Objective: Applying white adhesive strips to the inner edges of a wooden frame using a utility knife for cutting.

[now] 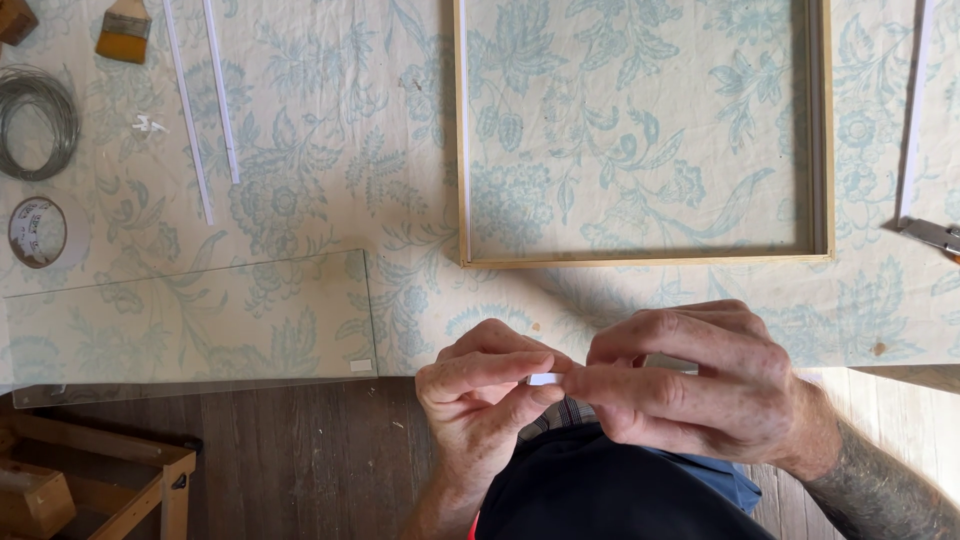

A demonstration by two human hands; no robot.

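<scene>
My left hand and my right hand meet just below the table's near edge. Together they pinch a small white piece between thumbs and forefingers; most of it is hidden by the fingers. Above the hands, an open wooden frame lies flat on the floral tablecloth. A clear glass pane lies to the left, overhanging the table's edge, with a small white tab at its near right corner.
Two thin white strips lie at upper left, beside a wire coil, a tape roll and a paintbrush. Another white strip and a metal tool are at the right edge. A wooden stand sits on the floor below.
</scene>
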